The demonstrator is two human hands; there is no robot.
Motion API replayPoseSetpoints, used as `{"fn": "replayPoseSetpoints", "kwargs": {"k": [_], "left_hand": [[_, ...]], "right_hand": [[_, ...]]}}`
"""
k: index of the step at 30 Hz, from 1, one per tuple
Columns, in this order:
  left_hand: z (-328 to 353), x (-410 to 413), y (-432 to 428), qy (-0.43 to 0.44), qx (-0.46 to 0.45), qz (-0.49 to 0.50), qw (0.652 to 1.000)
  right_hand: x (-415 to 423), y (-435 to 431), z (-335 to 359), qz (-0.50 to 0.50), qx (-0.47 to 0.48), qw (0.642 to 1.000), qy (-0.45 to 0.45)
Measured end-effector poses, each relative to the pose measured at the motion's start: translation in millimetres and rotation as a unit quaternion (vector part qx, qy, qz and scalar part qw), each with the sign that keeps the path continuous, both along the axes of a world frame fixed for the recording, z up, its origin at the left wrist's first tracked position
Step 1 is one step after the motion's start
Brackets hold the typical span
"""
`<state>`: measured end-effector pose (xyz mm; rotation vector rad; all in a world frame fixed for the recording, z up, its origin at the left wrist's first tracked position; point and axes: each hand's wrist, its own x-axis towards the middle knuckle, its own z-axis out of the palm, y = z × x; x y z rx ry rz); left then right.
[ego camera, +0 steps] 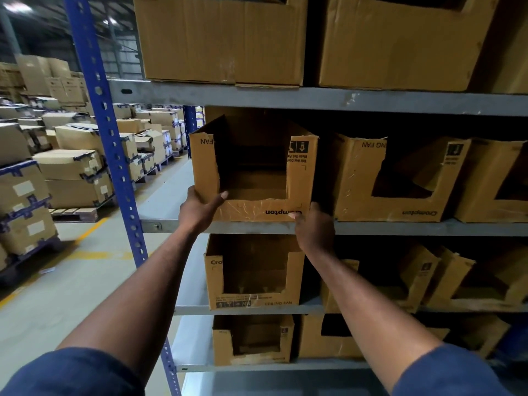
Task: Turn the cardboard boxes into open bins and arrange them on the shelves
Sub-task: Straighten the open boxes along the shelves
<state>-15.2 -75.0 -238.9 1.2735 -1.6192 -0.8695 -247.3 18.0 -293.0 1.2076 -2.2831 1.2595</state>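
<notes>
A brown cardboard bin with a cut-out front stands upside down at the left end of a grey shelf, its print inverted. My left hand grips its lower left corner, thumb hooked over the cut edge. My right hand holds its lower right corner, fingers round the side. A second cut bin sits just to its right, with a dark gap between them.
More cut bins fill the two shelves below, and large boxes sit on the shelf above. A blue perforated upright frames the rack at the left. Beyond it stand pallets of taped cartons on the concrete floor.
</notes>
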Motion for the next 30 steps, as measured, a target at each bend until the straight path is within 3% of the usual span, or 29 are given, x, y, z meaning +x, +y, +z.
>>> {"fn": "replayPoseSetpoints", "kwargs": {"k": [16,20,23,26,30], "left_hand": [[-8,-5,2,-0.001,0.024,0.005,1.000],[-16,1,3,0.050,0.017,-0.006,0.999],[-40,9,11,0.101,-0.032,0.028,0.994],[-78,12,32,0.134,-0.079,0.092,0.984],[-120,10,42,0.077,-0.027,0.078,0.994]], "right_hand": [[-8,-8,-11,0.000,-0.021,1.000,-0.007],[-7,0,-16,0.058,-0.064,0.995,-0.055],[3,12,-34,0.106,-0.095,0.983,-0.114],[12,20,-64,0.110,-0.108,0.982,-0.112],[10,20,-94,0.093,-0.054,0.986,-0.125]]}}
